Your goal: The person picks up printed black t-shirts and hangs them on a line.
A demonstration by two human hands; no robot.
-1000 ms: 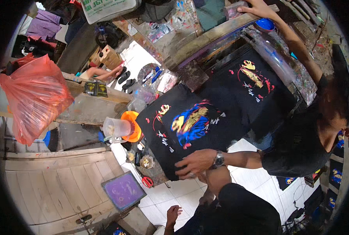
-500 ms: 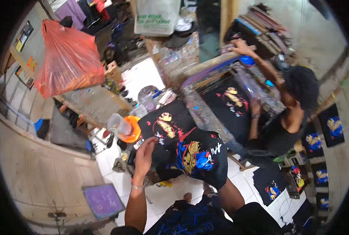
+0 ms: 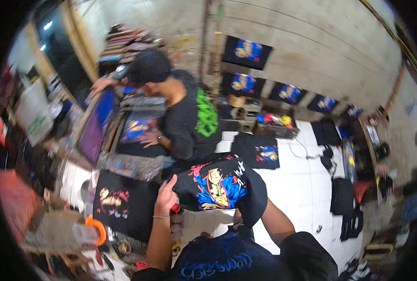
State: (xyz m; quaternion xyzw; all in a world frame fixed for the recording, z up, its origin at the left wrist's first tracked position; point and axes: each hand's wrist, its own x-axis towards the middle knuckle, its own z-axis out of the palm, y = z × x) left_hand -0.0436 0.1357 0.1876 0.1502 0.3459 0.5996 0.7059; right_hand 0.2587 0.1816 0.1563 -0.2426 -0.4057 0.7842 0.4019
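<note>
A black cloth panel [image 3: 217,185] with a blue, yellow and red print hangs between my hands. My left hand [image 3: 166,195] is closed at its left edge, thumb up. The cloth drapes over the end of my right forearm [image 3: 277,224], hiding my right hand and its fingers. A small red thing, its kind unclear, shows just below my left fingers. Left of my left hand lies another black cloth [image 3: 140,199], its print red and pale yellow.
A co-worker [image 3: 178,112] leans over a printing station at left, one hand on black cloth beside a raised purple screen [image 3: 96,129]. Printed cloths [image 3: 246,51] hang along the wall. Another printed cloth [image 3: 260,152] lies on the white tiled floor [image 3: 297,187]. An orange ring-shaped thing [image 3: 96,229] sits lower left.
My view has turned right, toward the wall with hanging cloths. My left hand has gone from over the lying cloth to the held panel's edge. The panel is spread wider.
</note>
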